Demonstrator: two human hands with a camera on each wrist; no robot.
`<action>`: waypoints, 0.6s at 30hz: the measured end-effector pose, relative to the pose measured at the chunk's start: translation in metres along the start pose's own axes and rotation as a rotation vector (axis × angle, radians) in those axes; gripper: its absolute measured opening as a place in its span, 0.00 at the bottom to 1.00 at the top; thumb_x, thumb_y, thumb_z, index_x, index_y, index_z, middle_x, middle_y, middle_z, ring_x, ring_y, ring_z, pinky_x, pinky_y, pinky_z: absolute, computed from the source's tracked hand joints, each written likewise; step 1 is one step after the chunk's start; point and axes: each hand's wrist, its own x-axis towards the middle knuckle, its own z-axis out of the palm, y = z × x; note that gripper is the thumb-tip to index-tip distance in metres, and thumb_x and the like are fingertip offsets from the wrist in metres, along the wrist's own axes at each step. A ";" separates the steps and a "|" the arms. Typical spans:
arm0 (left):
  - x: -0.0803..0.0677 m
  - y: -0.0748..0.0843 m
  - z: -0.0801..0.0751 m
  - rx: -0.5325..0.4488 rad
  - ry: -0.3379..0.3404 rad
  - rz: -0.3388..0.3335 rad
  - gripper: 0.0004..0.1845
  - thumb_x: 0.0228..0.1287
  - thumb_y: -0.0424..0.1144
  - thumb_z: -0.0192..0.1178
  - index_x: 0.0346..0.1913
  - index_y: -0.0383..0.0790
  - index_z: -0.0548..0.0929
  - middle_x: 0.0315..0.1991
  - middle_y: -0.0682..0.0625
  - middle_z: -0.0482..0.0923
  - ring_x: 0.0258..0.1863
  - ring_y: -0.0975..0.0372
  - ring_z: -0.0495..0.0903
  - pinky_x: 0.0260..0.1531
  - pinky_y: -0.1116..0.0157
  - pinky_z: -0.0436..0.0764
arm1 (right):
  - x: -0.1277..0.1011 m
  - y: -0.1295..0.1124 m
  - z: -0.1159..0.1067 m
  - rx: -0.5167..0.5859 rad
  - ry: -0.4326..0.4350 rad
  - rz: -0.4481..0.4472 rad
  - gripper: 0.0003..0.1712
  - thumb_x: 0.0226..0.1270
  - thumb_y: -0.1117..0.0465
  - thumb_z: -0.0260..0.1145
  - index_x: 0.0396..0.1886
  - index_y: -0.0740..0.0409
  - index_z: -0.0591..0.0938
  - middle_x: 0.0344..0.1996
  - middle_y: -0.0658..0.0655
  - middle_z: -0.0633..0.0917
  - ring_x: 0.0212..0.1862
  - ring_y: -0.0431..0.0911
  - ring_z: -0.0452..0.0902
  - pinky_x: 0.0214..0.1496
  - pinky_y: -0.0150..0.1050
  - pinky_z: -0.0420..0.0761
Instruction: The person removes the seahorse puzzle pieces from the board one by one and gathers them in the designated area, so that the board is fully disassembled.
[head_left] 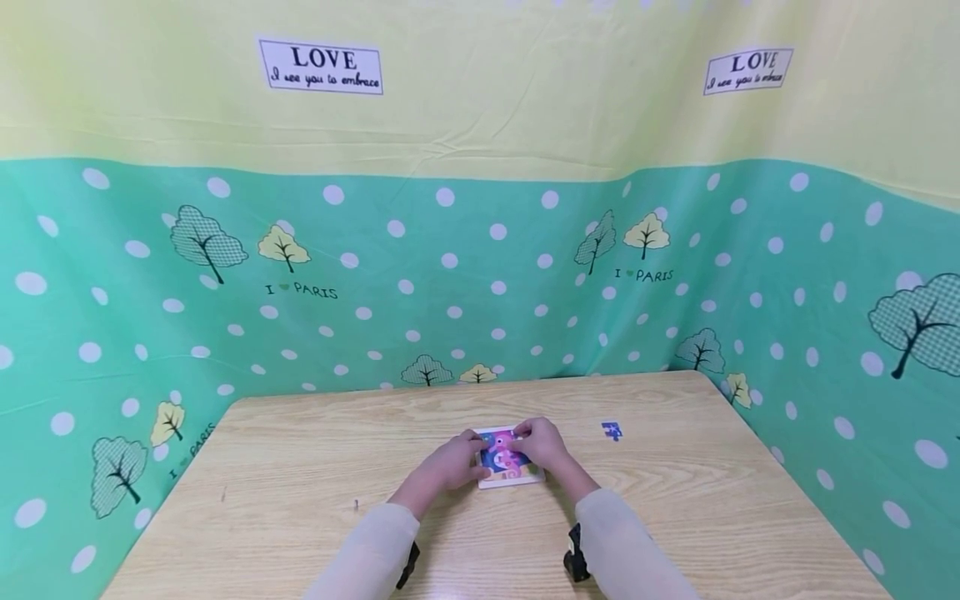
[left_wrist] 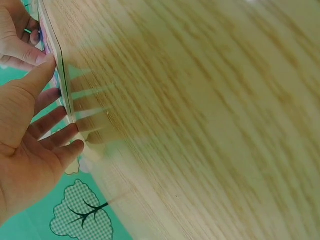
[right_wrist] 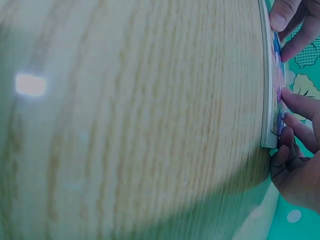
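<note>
A small puzzle board (head_left: 504, 458) with a pink and blue picture lies flat on the wooden counter (head_left: 300, 467), in the lower centre of the head view. The left hand (head_left: 450, 461) rests at the board's left edge, its grip wide, with straight fingers (left_wrist: 55, 125) touching the thin rim. The right hand (head_left: 542, 443) covers the board's upper right corner, fingertips (right_wrist: 295, 102) pressing down on the picture face; whether that grip pinches anything I cannot tell. A loose blue puzzle piece (head_left: 612, 430) lies on the counter to the right of the hands, apart from the board. A green dotted cloth (head_left: 480, 275) with trees stands behind the counter.
</note>
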 end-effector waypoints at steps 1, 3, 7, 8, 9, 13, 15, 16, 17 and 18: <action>0.000 0.000 0.000 -0.001 0.001 0.002 0.29 0.60 0.49 0.61 0.63 0.40 0.72 0.62 0.40 0.69 0.59 0.48 0.72 0.61 0.53 0.73 | 0.000 0.000 0.000 -0.001 -0.001 0.000 0.14 0.55 0.59 0.70 0.41 0.61 0.83 0.39 0.58 0.84 0.43 0.49 0.79 0.49 0.46 0.81; 0.000 0.000 0.001 -0.004 0.001 0.003 0.29 0.60 0.49 0.61 0.63 0.40 0.72 0.61 0.41 0.69 0.59 0.49 0.72 0.61 0.53 0.72 | 0.000 0.000 0.000 -0.004 -0.002 0.001 0.14 0.55 0.59 0.70 0.40 0.61 0.83 0.39 0.57 0.83 0.42 0.48 0.78 0.48 0.46 0.81; 0.001 0.000 0.001 -0.004 0.001 0.001 0.29 0.60 0.48 0.61 0.63 0.40 0.72 0.60 0.41 0.70 0.59 0.49 0.73 0.61 0.54 0.73 | 0.000 0.000 0.000 -0.006 -0.001 0.008 0.14 0.55 0.59 0.70 0.40 0.61 0.83 0.38 0.57 0.83 0.41 0.48 0.78 0.47 0.46 0.80; 0.001 0.000 0.001 -0.004 -0.001 -0.002 0.29 0.60 0.48 0.61 0.62 0.40 0.73 0.60 0.42 0.70 0.59 0.50 0.73 0.61 0.54 0.73 | 0.000 0.000 0.000 -0.007 -0.002 0.010 0.14 0.55 0.60 0.70 0.40 0.61 0.83 0.38 0.57 0.83 0.41 0.48 0.78 0.47 0.46 0.80; 0.001 0.000 0.001 -0.004 -0.003 -0.004 0.29 0.60 0.48 0.61 0.62 0.40 0.73 0.60 0.42 0.70 0.59 0.50 0.73 0.61 0.54 0.73 | 0.000 0.000 0.000 -0.007 -0.001 0.011 0.13 0.56 0.60 0.70 0.40 0.61 0.83 0.38 0.57 0.83 0.41 0.48 0.77 0.47 0.46 0.80; 0.002 0.001 0.000 -0.001 -0.007 -0.009 0.29 0.60 0.48 0.62 0.62 0.41 0.73 0.59 0.42 0.70 0.58 0.50 0.73 0.60 0.54 0.73 | 0.000 -0.001 0.000 -0.001 -0.006 0.022 0.13 0.56 0.60 0.69 0.40 0.61 0.83 0.38 0.57 0.82 0.40 0.47 0.77 0.46 0.45 0.80; 0.001 0.001 0.000 -0.002 -0.008 -0.008 0.29 0.60 0.48 0.62 0.62 0.41 0.73 0.59 0.42 0.70 0.58 0.50 0.73 0.61 0.54 0.73 | 0.000 -0.002 -0.001 0.003 -0.010 0.026 0.12 0.57 0.60 0.69 0.40 0.61 0.82 0.37 0.57 0.82 0.39 0.47 0.76 0.45 0.44 0.80; 0.001 0.001 0.000 -0.001 -0.008 -0.007 0.29 0.60 0.47 0.62 0.62 0.41 0.73 0.59 0.42 0.70 0.58 0.49 0.73 0.61 0.54 0.73 | 0.000 -0.002 -0.001 0.006 -0.012 0.029 0.12 0.57 0.61 0.69 0.40 0.61 0.82 0.37 0.56 0.82 0.39 0.46 0.76 0.44 0.44 0.80; 0.001 0.002 0.000 -0.002 -0.008 -0.006 0.28 0.60 0.47 0.62 0.63 0.41 0.73 0.59 0.42 0.70 0.58 0.49 0.73 0.61 0.54 0.73 | 0.000 -0.002 -0.001 0.008 -0.014 0.032 0.12 0.57 0.61 0.69 0.40 0.61 0.82 0.37 0.56 0.81 0.39 0.46 0.76 0.44 0.43 0.80; 0.001 0.002 -0.001 0.000 -0.007 -0.004 0.28 0.60 0.47 0.62 0.62 0.41 0.73 0.59 0.42 0.71 0.58 0.49 0.74 0.61 0.54 0.73 | 0.000 -0.002 0.000 0.010 -0.015 0.034 0.12 0.57 0.61 0.69 0.40 0.61 0.82 0.37 0.56 0.81 0.38 0.46 0.75 0.43 0.43 0.80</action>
